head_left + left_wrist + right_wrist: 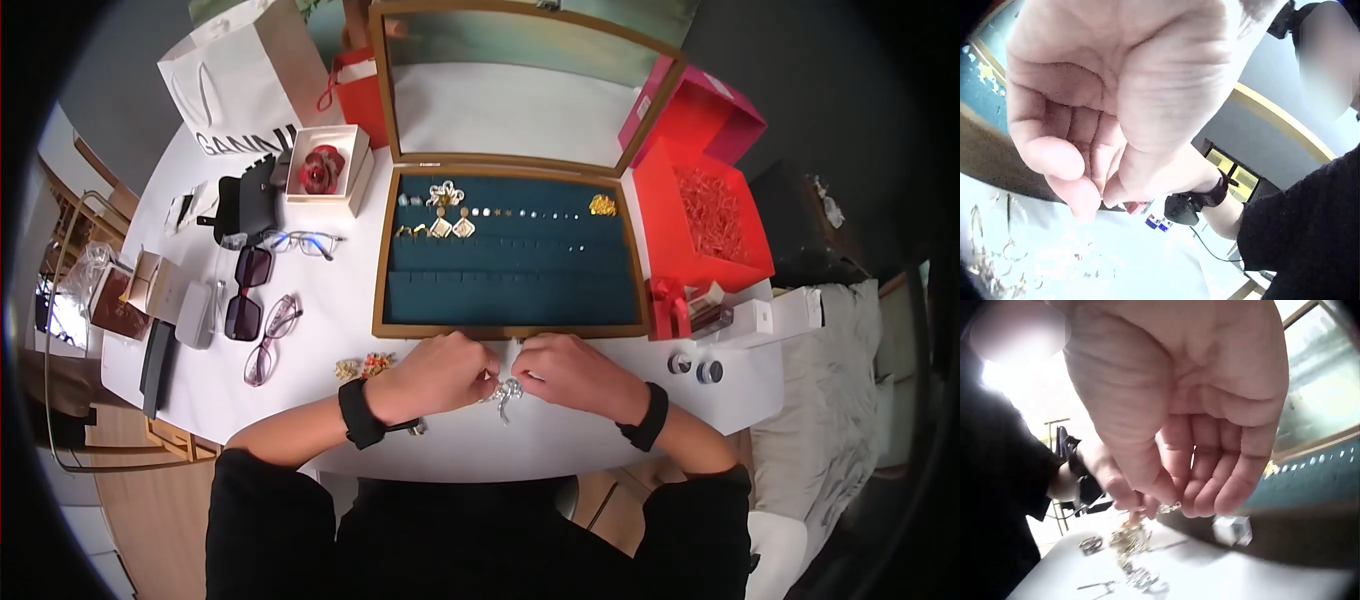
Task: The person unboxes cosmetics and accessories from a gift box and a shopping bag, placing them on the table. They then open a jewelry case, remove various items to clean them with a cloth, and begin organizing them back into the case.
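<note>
Both hands are close together over the near table edge, in front of an open wooden jewelry case (510,300). My right hand (575,372) pinches a small silvery piece of jewelry (1170,508) between thumb and fingertips. The left hand (445,372) meets it from the other side, thumb and fingertips pinched at the same piece, which is mostly hidden by the fingers. Just below them in the head view lies shiny silvery jewelry (507,398). Gold and red jewelry (377,364) lies beside the left wrist. Rows of earrings (452,228) sit in the case's dark green lining.
The case's glass lid (510,110) stands raised. Sunglasses (248,293), eyeglasses (272,338) and a black case (245,207) lie to the left. A red box (700,215) with shredded paper, small white boxes (765,318) and two small round containers (709,372) are at right.
</note>
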### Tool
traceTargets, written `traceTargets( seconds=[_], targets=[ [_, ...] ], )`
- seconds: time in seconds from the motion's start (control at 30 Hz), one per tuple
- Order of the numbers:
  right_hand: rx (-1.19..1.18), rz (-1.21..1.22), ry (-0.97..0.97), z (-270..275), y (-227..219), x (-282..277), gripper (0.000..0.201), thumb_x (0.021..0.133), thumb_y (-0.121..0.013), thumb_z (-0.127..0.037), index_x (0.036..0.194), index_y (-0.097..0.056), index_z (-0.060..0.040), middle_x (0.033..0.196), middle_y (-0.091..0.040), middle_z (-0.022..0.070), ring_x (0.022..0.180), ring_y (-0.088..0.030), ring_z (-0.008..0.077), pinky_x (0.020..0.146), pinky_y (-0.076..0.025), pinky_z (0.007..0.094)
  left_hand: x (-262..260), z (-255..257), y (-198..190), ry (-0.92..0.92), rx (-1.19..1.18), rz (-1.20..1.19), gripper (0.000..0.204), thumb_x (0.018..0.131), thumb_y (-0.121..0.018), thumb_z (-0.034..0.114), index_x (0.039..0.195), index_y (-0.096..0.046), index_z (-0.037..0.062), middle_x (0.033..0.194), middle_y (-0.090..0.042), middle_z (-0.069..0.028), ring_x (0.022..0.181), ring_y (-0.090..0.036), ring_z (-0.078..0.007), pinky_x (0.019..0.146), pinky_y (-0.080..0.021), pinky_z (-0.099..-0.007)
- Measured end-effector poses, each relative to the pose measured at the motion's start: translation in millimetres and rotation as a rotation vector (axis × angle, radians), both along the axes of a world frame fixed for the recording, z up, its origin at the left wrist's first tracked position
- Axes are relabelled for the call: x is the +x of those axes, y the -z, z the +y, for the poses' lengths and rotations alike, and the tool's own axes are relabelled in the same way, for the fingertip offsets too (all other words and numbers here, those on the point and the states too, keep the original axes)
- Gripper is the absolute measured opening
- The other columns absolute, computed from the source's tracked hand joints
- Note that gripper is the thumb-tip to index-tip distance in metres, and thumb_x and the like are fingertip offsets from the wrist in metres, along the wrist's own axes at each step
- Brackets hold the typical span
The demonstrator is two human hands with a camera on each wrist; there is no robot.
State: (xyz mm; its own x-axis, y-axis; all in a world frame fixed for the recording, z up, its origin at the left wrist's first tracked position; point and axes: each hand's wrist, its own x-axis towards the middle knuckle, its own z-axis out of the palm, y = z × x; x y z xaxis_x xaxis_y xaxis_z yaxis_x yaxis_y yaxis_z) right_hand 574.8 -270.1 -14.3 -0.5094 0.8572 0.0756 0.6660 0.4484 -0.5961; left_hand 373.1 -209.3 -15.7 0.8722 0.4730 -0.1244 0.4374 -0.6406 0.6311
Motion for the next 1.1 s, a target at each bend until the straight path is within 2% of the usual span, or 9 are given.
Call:
traceTargets(
  seconds=[0.13, 0.23, 0.37, 0.43, 0.5, 0.7, 0.87, 1.0, 1.1],
  targets=[
    [0.067, -0.049, 0.011, -4, 21, -8, 0.007, 0.077, -0.056, -0.001, 0.078, -0.063, 0.0023, 0.074, -0.058, 0.0146, 0.073, -0.060, 0.0317, 0.068, -0.048, 0.0395, -2, -3, 12, 0.025, 0.130, 0.080, 0.012, 0.076, -0.067, 0.014, 0.085, -0.071, 0.0076, 0.075, -0.068, -0.0107, 0.071, -0.066, -0.0273, 0.067, -0.052, -0.0352],
    [0.035, -0.163, -0.113, 0, 14, -2, 0.005, 0.073, -0.055, 0.000, 0.069, -0.058, -0.0002, 0.075, -0.059, 0.0141, 0.078, -0.060, 0.0287, 0.069, -0.048, 0.0388, -6, 0, 6, 0.016, 0.061, 0.091, 0.011, 0.076, -0.067, 0.012, 0.085, -0.072, 0.0096, 0.075, -0.068, -0.0102, 0.071, -0.066, -0.0271, 0.067, -0.052, -0.0352],
    [0.322, -0.218, 0.208, 37, -12, 50, 0.017, 0.076, -0.062, -0.002, 0.092, -0.068, -0.0013, 0.085, -0.065, 0.0148, 0.082, -0.062, 0.0316, 0.075, -0.051, 0.0391, -3, 15, -4, -0.024, 0.007, 0.026, 0.011, 0.076, -0.065, 0.009, 0.085, -0.071, 0.0100, 0.078, -0.069, -0.0096, 0.072, -0.066, -0.0262, 0.068, -0.052, -0.0347],
    [0.150, -0.257, 0.445, 70, -11, 91, 0.024, 0.075, -0.069, -0.006, 0.098, -0.068, -0.0020, 0.092, -0.066, 0.0165, 0.086, -0.064, 0.0293, 0.078, -0.050, 0.0367, 18, 34, -25, -0.041, 0.060, -0.048, 0.011, 0.076, -0.065, 0.009, 0.085, -0.071, 0.0093, 0.079, -0.069, -0.0093, 0.074, -0.067, -0.0263, 0.068, -0.052, -0.0350],
    [0.097, -0.255, 0.411, 94, -1, 108, 0.024, 0.074, -0.070, -0.007, 0.097, -0.068, -0.0016, 0.094, -0.066, 0.0164, 0.089, -0.064, 0.0299, 0.079, -0.051, 0.0367, 44, 51, -36, -0.070, 0.146, -0.135, 0.012, 0.077, -0.065, 0.011, 0.087, -0.070, 0.0080, 0.080, -0.069, -0.0091, 0.076, -0.066, -0.0272, 0.069, -0.053, -0.0357],
    [-0.133, -0.260, 0.371, 124, 8, 118, 0.022, 0.069, -0.074, -0.010, 0.089, -0.070, -0.0030, 0.086, -0.068, 0.0152, 0.084, -0.066, 0.0282, 0.077, -0.051, 0.0353, 127, 102, 16, -0.148, 0.391, -0.285, 0.019, 0.076, -0.070, 0.017, 0.091, -0.069, 0.0061, 0.082, -0.068, -0.0131, 0.082, -0.065, -0.0316, 0.074, -0.052, -0.0393],
    [-0.121, -0.223, 0.387, 122, 13, 119, 0.017, 0.069, -0.073, -0.010, 0.085, -0.071, -0.0040, 0.081, -0.067, 0.0162, 0.079, -0.066, 0.0295, 0.073, -0.051, 0.0368, 158, 122, 36, -0.129, 0.157, -0.123, 0.021, 0.071, -0.073, 0.017, 0.087, -0.069, 0.0033, 0.082, -0.067, -0.0168, 0.083, -0.065, -0.0337, 0.074, -0.052, -0.0390],
    [-0.039, -0.213, 0.367, 125, 20, 121, 0.011, 0.071, -0.067, -0.012, 0.079, -0.071, -0.0050, 0.078, -0.065, 0.0171, 0.077, -0.065, 0.0315, 0.071, -0.051, 0.0374, 162, 132, 45, -0.170, 0.051, -0.198, 0.014, 0.070, -0.070, 0.014, 0.080, -0.070, 0.0035, 0.078, -0.066, -0.0178, 0.078, -0.065, -0.0343, 0.072, -0.053, -0.0383],
    [0.022, -0.216, 0.419, 125, 16, 115, 0.008, 0.071, -0.063, -0.009, 0.073, -0.068, -0.0027, 0.074, -0.064, 0.0180, 0.074, -0.063, 0.0333, 0.069, -0.051, 0.0397, 171, 128, 51, -0.347, 0.152, -0.231, 0.009, 0.072, -0.064, 0.010, 0.077, -0.069, 0.0041, 0.077, -0.066, -0.0191, 0.078, -0.065, -0.0355, 0.071, -0.053, -0.0397]
  ],
)
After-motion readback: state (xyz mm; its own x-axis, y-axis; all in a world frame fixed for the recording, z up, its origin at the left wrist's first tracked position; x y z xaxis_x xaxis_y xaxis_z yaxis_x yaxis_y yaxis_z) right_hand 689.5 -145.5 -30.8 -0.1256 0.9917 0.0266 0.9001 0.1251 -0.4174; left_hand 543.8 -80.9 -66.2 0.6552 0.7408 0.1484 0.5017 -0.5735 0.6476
